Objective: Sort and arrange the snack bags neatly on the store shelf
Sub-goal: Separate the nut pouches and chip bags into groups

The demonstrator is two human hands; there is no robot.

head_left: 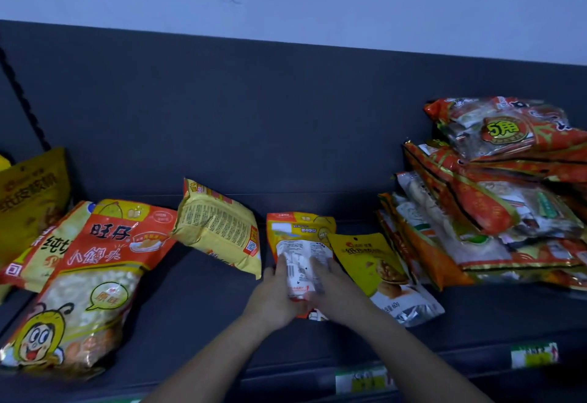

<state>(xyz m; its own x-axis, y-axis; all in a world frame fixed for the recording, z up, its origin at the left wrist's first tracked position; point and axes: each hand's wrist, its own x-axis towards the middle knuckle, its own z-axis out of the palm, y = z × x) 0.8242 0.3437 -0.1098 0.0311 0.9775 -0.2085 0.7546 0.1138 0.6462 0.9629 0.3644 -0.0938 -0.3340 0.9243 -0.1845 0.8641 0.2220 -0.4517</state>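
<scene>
The left hand (274, 291) and right hand (338, 285) grip opposite sides of an orange-and-white plastic snack bag (298, 244) on the dark grey shelf (197, 307), with a yellow foil pouch (368, 263) touching at its three o'clock.

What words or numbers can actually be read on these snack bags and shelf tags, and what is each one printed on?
"旺仔", "小馒头", "原味": large orange bag, left.
"5角": top bag of the right pile.
"60g", faint: yellow nut bag.
Too small or blurred: back print on the yellow pillow bag, the white-label bag, the price tags on the shelf edge.
</scene>
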